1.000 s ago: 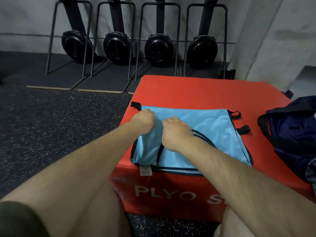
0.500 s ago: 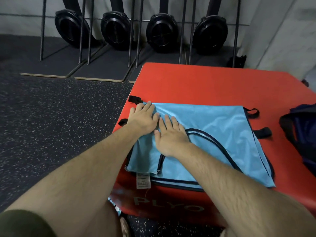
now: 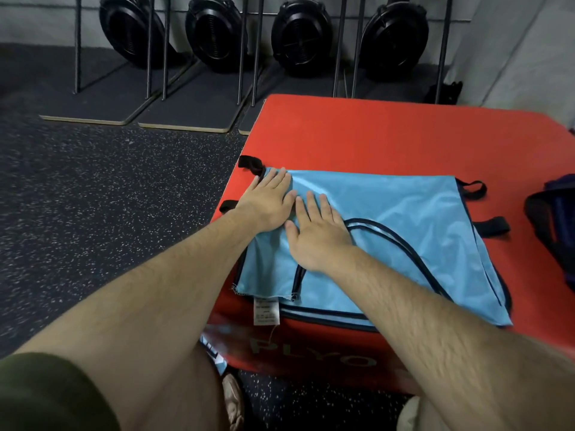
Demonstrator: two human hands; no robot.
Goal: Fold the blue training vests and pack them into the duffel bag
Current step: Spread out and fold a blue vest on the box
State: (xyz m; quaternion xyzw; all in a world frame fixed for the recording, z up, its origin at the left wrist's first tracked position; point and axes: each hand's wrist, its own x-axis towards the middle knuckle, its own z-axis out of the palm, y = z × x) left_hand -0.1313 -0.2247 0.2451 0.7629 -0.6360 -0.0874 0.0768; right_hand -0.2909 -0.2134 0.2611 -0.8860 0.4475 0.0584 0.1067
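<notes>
Blue vest (image 3: pixel 404 219) lies spread on the red plyo box (image 3: pixel 373 135). Left hand (image 3: pixel 267 203) and right hand (image 3: pixel 317 234), fingers straight and gripping nothing, press its left portion, apparently flattening a fold. Duffel bag (image 3: pixel 557 225) waits at the right edge.

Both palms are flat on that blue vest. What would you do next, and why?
Probably sweep the right hand rightward across the blue vest while the left hand pins its far-left corner. Both lie flat side by side, and the cloth looks faintly creased to the right, so smoothing should come before folding.
</notes>
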